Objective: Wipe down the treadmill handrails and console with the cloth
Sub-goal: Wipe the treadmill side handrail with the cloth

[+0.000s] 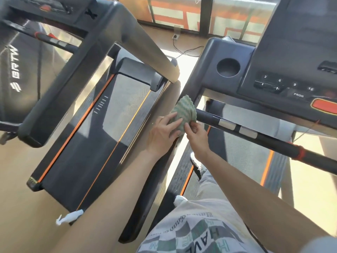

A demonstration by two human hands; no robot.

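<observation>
2 hands meet on a green cloth [184, 111] at the left end of the handrail [255, 136]. The left hand [163, 131] lies flat-fingered on it and the right hand [197, 137] pinches its edge. Wiping seems barely begun. The next move is to wrap the cloth round the handrail and slide it along, then wipe the console [291, 66] above.

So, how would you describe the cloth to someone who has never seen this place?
Start at the right-hand treadmill's console, with its round cup holder, and go down to the black handrail below it. The cloth sits at that rail's left end, touched by the left hand and pinched by the right hand. It alone is green and wavy-edged among hard black parts.
</observation>
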